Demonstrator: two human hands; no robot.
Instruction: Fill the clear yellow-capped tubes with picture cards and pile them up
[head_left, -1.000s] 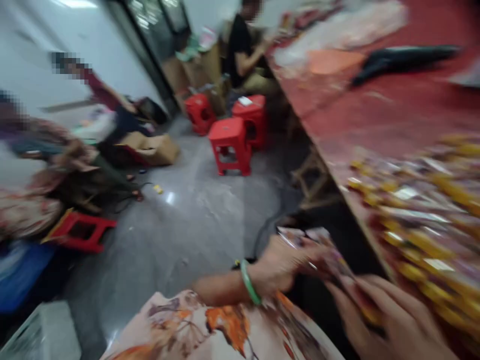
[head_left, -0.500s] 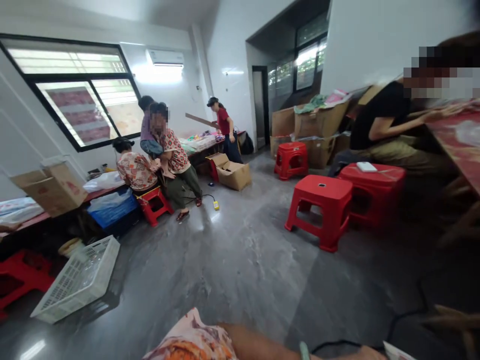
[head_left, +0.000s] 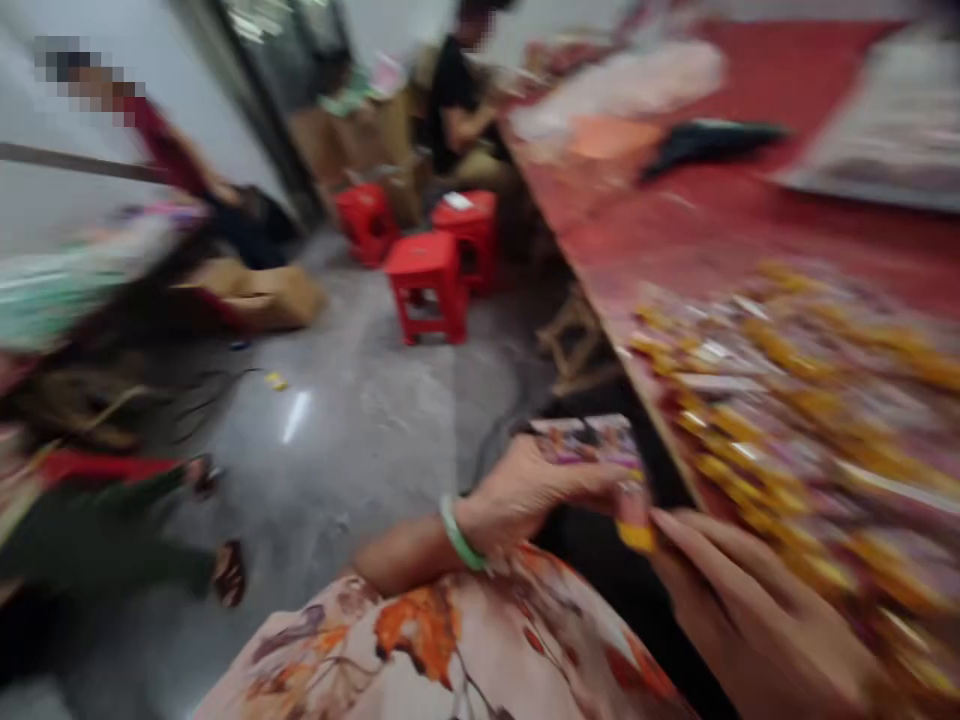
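Note:
My left hand [head_left: 536, 485], with a pale green bangle [head_left: 461, 533] on its wrist, is closed on a printed card [head_left: 581, 440] with white, purple and dark pictures. Just below the card is a small pink-and-yellow piece [head_left: 634, 515], too blurred to name. My right hand [head_left: 757, 600] has its fingertips pressed together at this piece's right edge. Beside my right hand, many clear packets with yellow and pink contents [head_left: 795, 400] lie spread over the red table [head_left: 720, 230].
Farther along the table lie a dark item [head_left: 709, 145], an orange sheet [head_left: 611, 140] and a white bag [head_left: 885, 130]. Red stools [head_left: 427, 285] stand on the grey floor, near a seated person [head_left: 457, 100]. An open cardboard box [head_left: 262, 295] and another person [head_left: 169, 150] are left.
The view has swung right and down to the red table. Both my hands now show with the printed card; before, mostly my left forearm and part of that hand showed at the bottom edge.

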